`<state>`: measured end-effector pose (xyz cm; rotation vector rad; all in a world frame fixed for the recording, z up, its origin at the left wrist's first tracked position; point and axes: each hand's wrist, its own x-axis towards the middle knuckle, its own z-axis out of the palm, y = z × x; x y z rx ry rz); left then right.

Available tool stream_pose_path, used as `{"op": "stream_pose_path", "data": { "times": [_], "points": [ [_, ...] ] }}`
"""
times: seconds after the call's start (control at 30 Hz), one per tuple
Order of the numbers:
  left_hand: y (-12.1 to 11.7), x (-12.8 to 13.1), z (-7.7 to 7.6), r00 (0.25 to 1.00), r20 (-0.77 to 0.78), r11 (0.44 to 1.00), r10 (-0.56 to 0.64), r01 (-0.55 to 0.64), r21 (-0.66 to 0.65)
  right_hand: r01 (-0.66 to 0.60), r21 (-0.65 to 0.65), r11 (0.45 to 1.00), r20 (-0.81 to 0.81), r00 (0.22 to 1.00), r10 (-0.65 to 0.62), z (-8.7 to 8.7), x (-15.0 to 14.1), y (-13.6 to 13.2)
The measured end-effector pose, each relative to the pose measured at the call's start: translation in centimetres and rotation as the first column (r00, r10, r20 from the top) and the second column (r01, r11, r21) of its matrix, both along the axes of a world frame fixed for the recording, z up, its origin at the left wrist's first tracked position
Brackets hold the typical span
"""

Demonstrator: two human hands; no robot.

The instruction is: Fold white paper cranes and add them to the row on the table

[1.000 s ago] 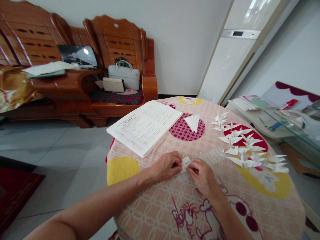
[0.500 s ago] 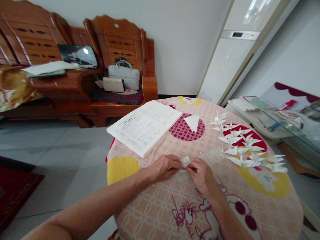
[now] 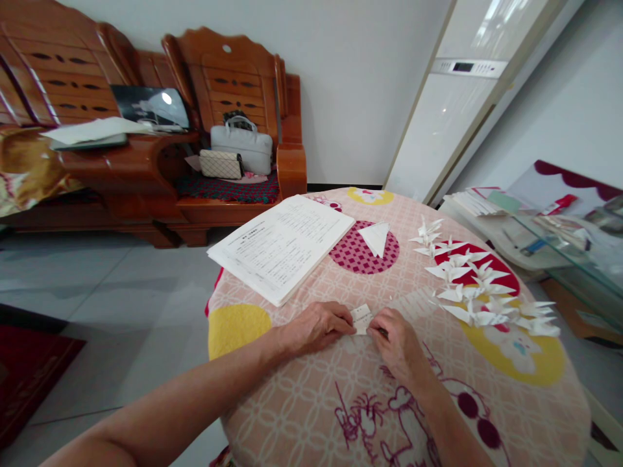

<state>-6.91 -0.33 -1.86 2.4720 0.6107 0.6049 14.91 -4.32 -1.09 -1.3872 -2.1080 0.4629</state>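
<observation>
A small folded piece of printed paper (image 3: 361,318) lies on the table between my hands. My left hand (image 3: 321,324) pinches its left edge, fingers bent and close to the cloth. On the opposite edge, the closed fingertips of my right hand (image 3: 392,334) grip the paper. My fingers hide parts of both edges. To the right stand several white folded paper cranes (image 3: 467,285) in loose rows. A white paper folded into a triangle (image 3: 377,239) lies farther back. Left of it is a stack of printed sheets (image 3: 282,246).
A patterned pink cloth covers the round table (image 3: 292,402). Behind it, a wooden chair (image 3: 233,78) holds a grey bag (image 3: 246,149) and a quilted purse (image 3: 220,165). A tall white cabinet-like unit (image 3: 452,104) stands at the wall. A glass-topped side table (image 3: 559,250) is at right.
My fingertips have moved slightly apart along the paper's near edge, so more of the folded paper shows between them. The cranes, triangle and stack stay where they were.
</observation>
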Motion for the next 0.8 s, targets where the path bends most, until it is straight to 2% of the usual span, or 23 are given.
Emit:
{"op": "stream_pose_path", "data": {
  "times": [0.53,0.8],
  "points": [
    [0.38,-0.25,0.10,1.000,-0.005,0.998,-0.014,0.014,-0.057,0.068,-0.004,0.998,0.078,0.995,-0.068,-0.35,-0.62,0.47],
    [0.20,-0.20,0.31,0.999,-0.046,1.000,-0.027,0.027,0.003,0.069,0.021,0.997,0.066,0.995,-0.070,-0.57,-0.61,0.38]
  ]
}}
